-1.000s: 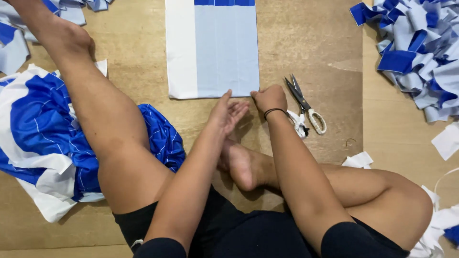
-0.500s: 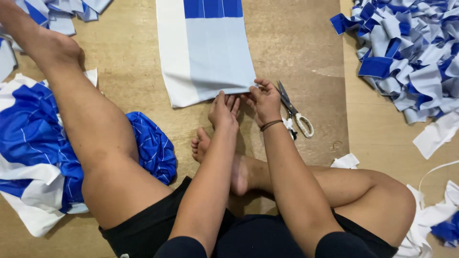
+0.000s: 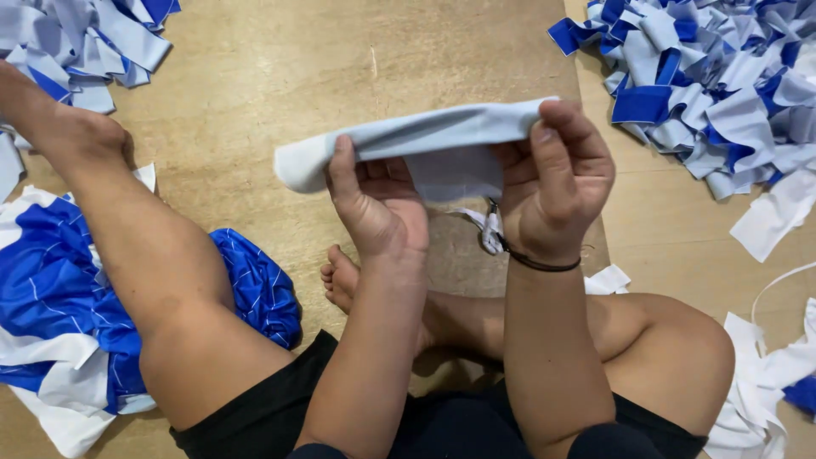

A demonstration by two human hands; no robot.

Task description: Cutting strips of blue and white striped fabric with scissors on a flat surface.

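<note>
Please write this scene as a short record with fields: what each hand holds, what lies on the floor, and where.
left hand: grips the pale grey cloth piece near its left end
right hand: pinches the same cloth at its right end
cloth state: lifted off the floor, folded or rolled into a long band
floor: wooden boards
left side: blue and white fabric beside the leg
top right: pile of blue and white scraps
top left: smaller scrap pile
right wrist: dark band

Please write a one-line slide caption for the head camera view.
Seated on a wooden floor, both hands, left hand and right hand, hold a folded pale cloth piece.
</note>
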